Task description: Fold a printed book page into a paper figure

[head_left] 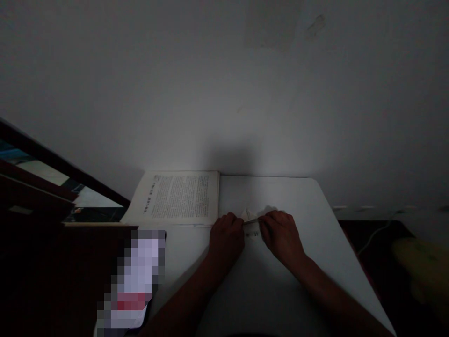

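Pinching a small folded paper from both sides: left grip closed on its left end, right grip closed on its right end, fingers curled and knuckles up. Holding it low over the middle of the white counter, toward the far edge, just right of an open book. Not being able to tell whether resting on the surface or lifted slightly off it.

Judging the risks: possibly tearing the thin sheet by pulling the two ends apart too hard. Possibly creasing it askew, working in such dim light with the edges barely showing. Possibly letting it slip out, holding so small a piece by the fingertips alone.

Sharing the counter with the book, lying open with printed pages up, near the left grip and so crowding any move leftward. Lying nearer, at the counter's left front: a flat pixelated object, well apart from both hands. Standing beyond: a plain wall. Flanking the left: dark furniture. Trailing on the floor at right: a pale cable, well apart from the paper.
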`<action>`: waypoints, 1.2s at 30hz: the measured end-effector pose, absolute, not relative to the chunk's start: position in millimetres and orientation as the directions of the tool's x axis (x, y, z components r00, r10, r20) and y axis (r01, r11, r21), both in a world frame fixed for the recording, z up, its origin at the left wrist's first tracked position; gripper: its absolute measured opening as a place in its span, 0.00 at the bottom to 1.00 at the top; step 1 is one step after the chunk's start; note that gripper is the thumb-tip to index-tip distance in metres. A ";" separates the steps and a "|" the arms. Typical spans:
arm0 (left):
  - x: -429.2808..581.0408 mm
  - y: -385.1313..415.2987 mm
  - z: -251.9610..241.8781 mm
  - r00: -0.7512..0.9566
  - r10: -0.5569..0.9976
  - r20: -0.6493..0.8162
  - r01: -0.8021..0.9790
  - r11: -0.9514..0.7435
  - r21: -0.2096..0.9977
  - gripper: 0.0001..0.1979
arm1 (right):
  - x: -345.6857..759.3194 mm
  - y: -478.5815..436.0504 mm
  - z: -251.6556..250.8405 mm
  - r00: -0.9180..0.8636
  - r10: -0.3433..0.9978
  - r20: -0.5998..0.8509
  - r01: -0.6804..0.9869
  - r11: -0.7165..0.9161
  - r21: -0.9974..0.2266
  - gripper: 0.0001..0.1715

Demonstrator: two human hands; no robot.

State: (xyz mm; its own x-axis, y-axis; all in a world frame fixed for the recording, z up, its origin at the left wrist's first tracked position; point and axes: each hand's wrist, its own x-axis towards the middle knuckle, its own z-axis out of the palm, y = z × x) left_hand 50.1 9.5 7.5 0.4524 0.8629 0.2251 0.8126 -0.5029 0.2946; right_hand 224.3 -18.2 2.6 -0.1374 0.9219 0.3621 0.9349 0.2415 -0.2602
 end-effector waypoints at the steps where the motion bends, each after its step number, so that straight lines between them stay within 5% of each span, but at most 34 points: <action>1: 48.5 9.6 7.6 0.455 0.860 0.232 0.801 -0.509 0.315 0.08 | 225.8 -18.8 3.6 -0.148 0.920 0.362 0.925 0.259 -0.280 0.10; 10: 39.8 8.7 9.4 0.496 0.829 0.259 0.691 -0.557 0.461 0.07 | 232.7 -21.3 1.2 -0.154 0.898 0.413 0.856 0.330 -0.397 0.12; 13: 41.2 6.4 7.8 0.467 0.840 0.274 0.720 -0.542 0.433 0.17 | 229.3 -22.5 1.6 -0.173 0.906 0.386 0.876 0.321 -0.360 0.21; 17: 43.4 6.4 5.7 0.473 0.842 0.259 0.732 -0.539 0.416 0.21 | 226.3 -22.8 4.3 -0.177 0.916 0.360 0.863 0.320 -0.391 0.20; 26: 46.1 13.6 6.6 0.405 0.908 0.108 0.560 -0.340 0.756 0.11 | 227.8 -21.0 0.4 0.016 0.962 0.273 0.631 0.202 -0.749 0.12; 36: 46.3 18.8 17.9 0.404 0.915 -0.011 0.313 -0.126 0.941 0.11 | 228.1 -17.5 12.3 -0.032 0.975 0.222 0.467 0.211 -0.859 0.13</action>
State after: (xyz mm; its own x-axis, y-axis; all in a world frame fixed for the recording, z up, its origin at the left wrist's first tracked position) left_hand 46.3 18.8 17.9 0.4035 0.9149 -0.0114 0.3129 -0.1263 0.9414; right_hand 228.1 -17.5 12.3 -0.0318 0.9745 0.2220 0.4671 0.2108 -0.8587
